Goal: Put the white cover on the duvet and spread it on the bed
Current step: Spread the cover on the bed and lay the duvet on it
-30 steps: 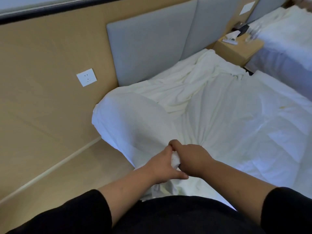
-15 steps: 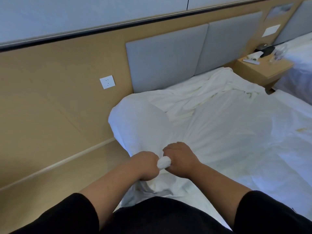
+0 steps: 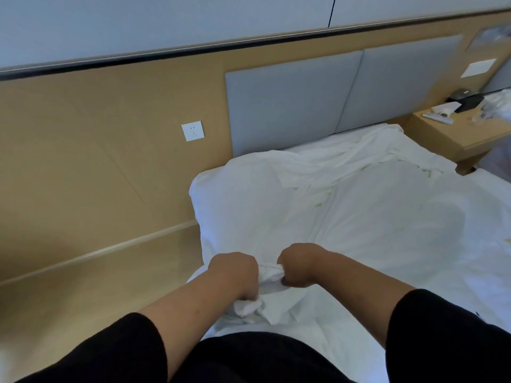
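White cover (image 3: 345,217) lies rumpled across the bed (image 3: 414,313), one bulging corner near the grey headboard (image 3: 293,103), the near edge gathered in front of me. Head view: my left hand (image 3: 235,275) has its fingers curled tight round a bunched wad of that cover, a crumpled lump showing below the fist. My right hand (image 3: 300,268) grips the same bunch just beside it, fingers closed on the fabric; a short twisted length of cloth runs between the two fists. Both black sleeves (image 3: 442,333) show at the bottom edge. Wall socket (image 3: 192,131) sits left of the headboard. Bedside surface (image 3: 453,131) at far right carries small items, too blurred to identify.
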Demonstrator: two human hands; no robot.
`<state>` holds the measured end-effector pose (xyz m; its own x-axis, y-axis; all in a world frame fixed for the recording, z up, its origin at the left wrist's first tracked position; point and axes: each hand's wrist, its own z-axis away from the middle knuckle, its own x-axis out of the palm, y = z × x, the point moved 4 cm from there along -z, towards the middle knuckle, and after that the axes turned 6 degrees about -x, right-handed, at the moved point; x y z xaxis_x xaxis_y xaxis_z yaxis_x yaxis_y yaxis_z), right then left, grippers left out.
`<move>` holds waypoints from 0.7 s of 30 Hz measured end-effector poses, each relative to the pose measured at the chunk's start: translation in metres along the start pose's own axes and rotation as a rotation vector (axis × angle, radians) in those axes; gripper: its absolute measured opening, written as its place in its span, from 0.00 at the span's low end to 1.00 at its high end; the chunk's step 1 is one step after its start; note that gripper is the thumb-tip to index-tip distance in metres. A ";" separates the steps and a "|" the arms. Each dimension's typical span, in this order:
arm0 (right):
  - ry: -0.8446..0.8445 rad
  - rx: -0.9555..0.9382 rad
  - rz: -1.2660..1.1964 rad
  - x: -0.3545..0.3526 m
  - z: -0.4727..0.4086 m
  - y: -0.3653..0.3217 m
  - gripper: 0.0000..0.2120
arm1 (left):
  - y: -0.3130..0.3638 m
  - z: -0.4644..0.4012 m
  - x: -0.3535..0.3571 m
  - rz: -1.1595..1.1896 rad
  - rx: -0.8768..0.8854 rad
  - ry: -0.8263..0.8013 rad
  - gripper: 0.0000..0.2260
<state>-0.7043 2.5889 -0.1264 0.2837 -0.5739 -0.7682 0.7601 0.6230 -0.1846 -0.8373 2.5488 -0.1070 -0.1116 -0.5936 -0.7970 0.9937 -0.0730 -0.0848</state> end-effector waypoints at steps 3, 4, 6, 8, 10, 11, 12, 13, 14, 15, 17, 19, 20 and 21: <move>-0.022 -0.073 -0.190 0.007 0.000 0.001 0.08 | -0.008 -0.003 -0.002 0.034 0.014 0.081 0.06; -0.026 -0.091 -0.261 0.005 0.004 0.002 0.08 | -0.010 -0.005 -0.001 0.093 0.045 0.121 0.07; -0.043 -0.120 -0.354 -0.002 0.010 0.004 0.10 | -0.013 -0.007 0.001 0.281 0.113 0.157 0.06; -0.071 -0.131 -0.391 -0.008 0.016 0.004 0.18 | -0.016 -0.009 0.006 0.435 0.168 0.126 0.06; -0.078 -0.108 -0.269 -0.011 0.017 0.004 0.25 | -0.020 -0.012 0.009 0.552 0.192 0.097 0.04; -0.056 -0.088 -0.155 -0.011 0.014 0.004 0.24 | -0.021 -0.012 0.007 0.608 0.196 0.089 0.04; -0.011 -0.077 -0.070 -0.012 0.010 0.005 0.19 | -0.022 -0.011 0.005 0.650 0.193 0.074 0.04; 0.041 -0.066 -0.039 -0.012 0.007 0.005 0.12 | -0.022 -0.010 0.003 0.671 0.185 0.055 0.05; 0.083 -0.065 -0.058 -0.011 0.005 0.006 0.10 | -0.021 -0.009 0.001 0.656 0.172 0.042 0.08; 0.098 -0.072 -0.122 -0.011 0.004 0.007 0.11 | -0.020 -0.007 -0.001 0.594 0.150 0.056 0.13; 0.083 -0.084 -0.309 -0.011 0.006 0.012 0.14 | -0.013 -0.004 -0.007 0.378 0.082 0.167 0.18; 0.085 -0.096 -0.385 -0.017 0.009 0.017 0.15 | -0.007 -0.004 -0.010 0.237 0.009 0.295 0.18; 0.097 -0.092 -0.397 -0.020 0.011 0.020 0.15 | -0.005 -0.005 -0.010 0.186 -0.017 0.338 0.17; 0.096 -0.081 -0.412 -0.024 0.012 0.021 0.17 | -0.003 -0.005 -0.011 0.135 -0.026 0.375 0.15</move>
<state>-0.6884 2.6089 -0.1043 -0.0928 -0.7337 -0.6731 0.7494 0.3937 -0.5324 -0.8391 2.5593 -0.1011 0.0262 -0.2627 -0.9645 0.9997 0.0092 0.0247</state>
